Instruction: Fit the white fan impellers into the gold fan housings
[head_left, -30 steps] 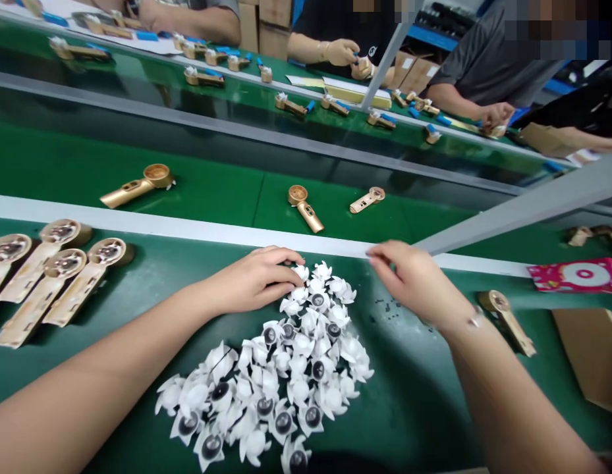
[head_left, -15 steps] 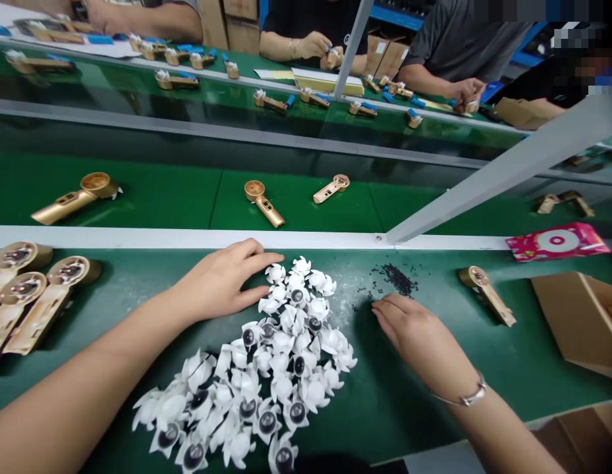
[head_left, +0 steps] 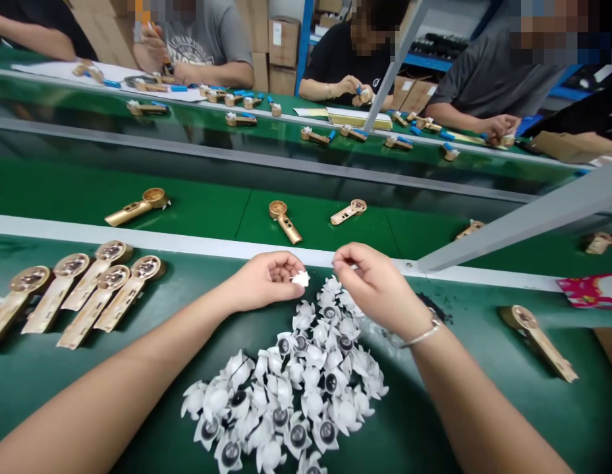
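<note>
1 white petalled piece (head_left: 300, 279) sits at the fingertips of your left hand (head_left: 263, 283), with your thumb and curled fingers closing on it in a grasp. Your right hand (head_left: 377, 284) is just beside it, its thumb and forefinger (head_left: 338, 262) pinched together above the far end of the heap. Whether they hold anything cannot be told from this view.

The heap of white petalled pieces (head_left: 290, 382), with their dark round centres, lies mid-bench on the green bench (head_left: 483, 421). It spreads toward the near edge and stops just short of the white rail (head_left: 187, 245) along the far edge. To its left, 5 gold handle housings (head_left: 91, 296) lie side by side. Toward the right edge are 1 gold handle housing (head_left: 537, 339) and a pink printed packet (head_left: 592, 291) at the far right corner. Dark granules (head_left: 434, 306) are scattered near the silver bangle (head_left: 424, 336) on your right wrist. Across the line, a co-worker's hands (head_left: 348, 85) work at a small part, well apart from yours.
</note>
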Demonstrator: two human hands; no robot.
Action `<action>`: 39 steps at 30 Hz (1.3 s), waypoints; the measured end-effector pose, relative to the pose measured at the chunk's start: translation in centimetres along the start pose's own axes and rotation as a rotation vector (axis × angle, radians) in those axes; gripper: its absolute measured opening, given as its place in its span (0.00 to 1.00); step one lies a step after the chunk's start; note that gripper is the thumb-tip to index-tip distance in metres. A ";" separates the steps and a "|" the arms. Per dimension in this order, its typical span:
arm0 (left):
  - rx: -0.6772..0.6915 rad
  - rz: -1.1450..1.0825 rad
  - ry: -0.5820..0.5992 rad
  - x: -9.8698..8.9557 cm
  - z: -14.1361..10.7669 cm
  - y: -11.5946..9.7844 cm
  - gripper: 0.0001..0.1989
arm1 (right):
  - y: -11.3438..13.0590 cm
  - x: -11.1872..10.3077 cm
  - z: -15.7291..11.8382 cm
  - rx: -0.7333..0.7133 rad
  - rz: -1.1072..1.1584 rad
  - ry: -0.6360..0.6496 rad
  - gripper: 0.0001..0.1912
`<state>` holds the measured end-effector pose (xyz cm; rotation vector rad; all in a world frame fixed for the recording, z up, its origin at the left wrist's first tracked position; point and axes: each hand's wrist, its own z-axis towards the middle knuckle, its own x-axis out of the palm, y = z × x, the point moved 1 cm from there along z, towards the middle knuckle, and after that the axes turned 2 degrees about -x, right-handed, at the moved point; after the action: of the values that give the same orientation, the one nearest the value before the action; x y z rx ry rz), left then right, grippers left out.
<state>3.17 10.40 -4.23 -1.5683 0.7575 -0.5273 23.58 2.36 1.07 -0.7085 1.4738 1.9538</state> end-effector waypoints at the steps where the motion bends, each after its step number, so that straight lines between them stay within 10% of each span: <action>1: -0.012 -0.095 0.000 0.3 0.0 0.0 0.19 | 0.4 0.9 0.7 -0.013 0.044 -0.014 0.07; 13: -0.075 -0.753 -0.006 1.2 -0.1 1.0 0.26 | 0.5 3.4 0.9 -0.177 0.099 -0.096 0.05; 31: -0.058 -0.787 -0.202 1.4 0.2 1.5 0.15 | 1.0 4.3 0.0 -0.513 -0.323 -0.081 0.14; 39: -0.056 -0.867 -0.280 -0.2 1.1 2.0 0.14 | -6.4 3.7 11.6 -0.206 -0.475 0.082 0.37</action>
<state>3.46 11.20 -6.31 -1.9404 -0.1622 -0.8819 24.93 15.51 -2.89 -1.1264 1.0325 1.7286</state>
